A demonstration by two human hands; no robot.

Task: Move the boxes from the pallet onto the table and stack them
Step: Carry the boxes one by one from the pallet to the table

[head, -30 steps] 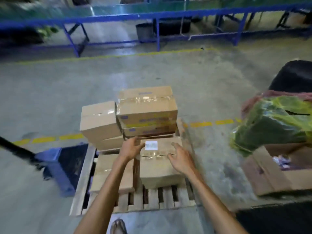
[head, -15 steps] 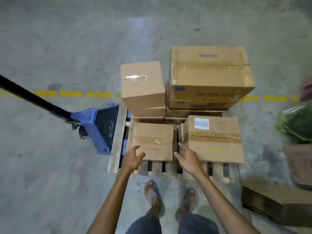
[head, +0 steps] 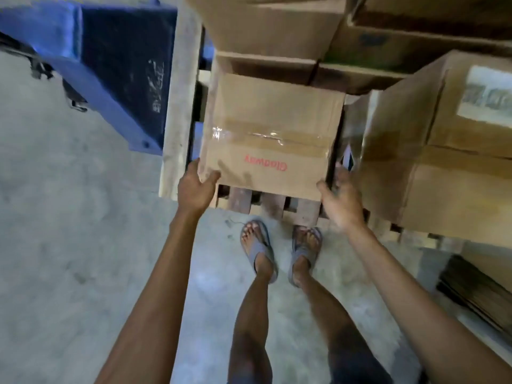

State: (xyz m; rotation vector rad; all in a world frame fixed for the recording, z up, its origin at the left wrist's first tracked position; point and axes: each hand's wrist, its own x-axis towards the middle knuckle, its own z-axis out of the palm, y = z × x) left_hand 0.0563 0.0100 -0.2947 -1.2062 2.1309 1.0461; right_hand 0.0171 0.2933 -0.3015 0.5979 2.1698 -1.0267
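A small cardboard box (head: 271, 134) with clear tape and red lettering sits at the near left of the wooden pallet (head: 180, 106). My left hand (head: 196, 187) grips its near-left corner, thumb on top. My right hand (head: 342, 200) holds the near-right corner, with the thumb at the front edge and the fingers in the gap beside a larger box with a white label (head: 443, 148). More boxes (head: 263, 23) are stacked behind on the pallet. The table is out of view.
A blue pallet jack (head: 110, 65) stands against the pallet's left side. Flattened cardboard (head: 476, 295) lies on the concrete floor at the right. My feet in sandals (head: 259, 250) stand just before the pallet's near edge.
My head has dropped much closer over the pallet. Both hands moved from hovering near the small box's front to taking hold of its two near corners.
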